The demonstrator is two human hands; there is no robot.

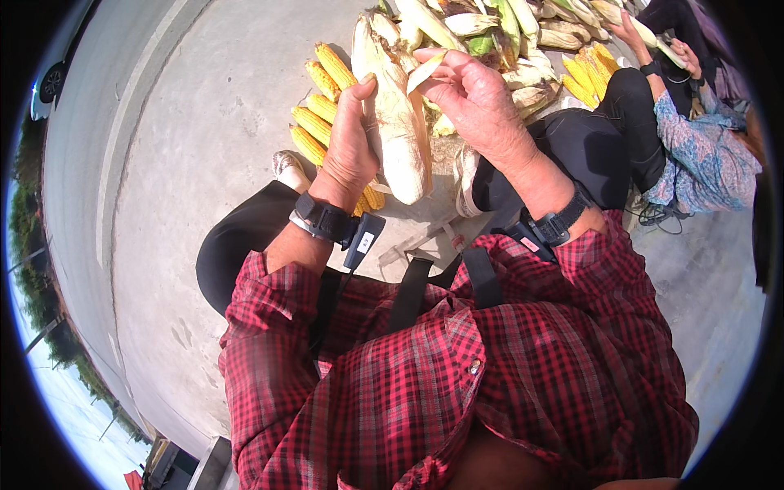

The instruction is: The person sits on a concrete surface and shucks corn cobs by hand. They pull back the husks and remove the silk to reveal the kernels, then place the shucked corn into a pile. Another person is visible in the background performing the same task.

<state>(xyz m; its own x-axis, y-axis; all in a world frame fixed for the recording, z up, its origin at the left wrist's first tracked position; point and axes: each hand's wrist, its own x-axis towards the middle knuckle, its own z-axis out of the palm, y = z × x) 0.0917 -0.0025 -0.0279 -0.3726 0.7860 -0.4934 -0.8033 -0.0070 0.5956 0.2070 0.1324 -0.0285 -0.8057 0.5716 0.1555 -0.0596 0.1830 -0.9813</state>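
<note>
My left hand (350, 138) grips an ear of corn in its pale husk (398, 135), thumb along its side, the thick end toward me. At the ear's upper right, my right hand (474, 98) pinches a narrow strip of husk (425, 72) between thumb and fingers. Whether that strip is still joined to the ear I cannot tell. Husked yellow corn cobs (313, 125) lie on the concrete left of and beneath my left hand. Past my right hand spreads a heap of unhusked corn and loose husks (520, 37).
On the right sits another person in a patterned blue top (704, 153), both hands on a husked-over ear (643, 33). More bare cobs (588, 70) lie near that person's knee. Dark cables (658, 214) rest on the concrete ground (190, 122). A car wheel (52, 82) shows far left.
</note>
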